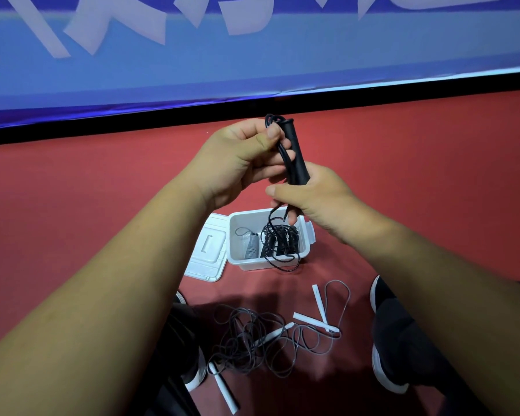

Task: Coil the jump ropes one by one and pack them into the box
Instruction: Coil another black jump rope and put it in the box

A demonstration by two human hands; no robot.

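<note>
I hold a black jump rope [294, 151] up over the red floor. My right hand [315, 196] grips the lower end of its black handles. My left hand [237, 157] pinches the cord loops against the handles near the top. The rope's loose cord hangs down into the white plastic box [243, 264] on the floor below, where a coiled black rope [279, 240] and a grey coiled one [252, 246] lie. One loop spills over the box's front wall. Nearer to me lies a tangle of grey cords with white handles [264, 337].
The box's white lid [207, 253] lies flat against its left side. My two dark shoes with white soles [388, 367] flank the tangle. A black strip and a blue banner [252, 55] bound the floor at the far side.
</note>
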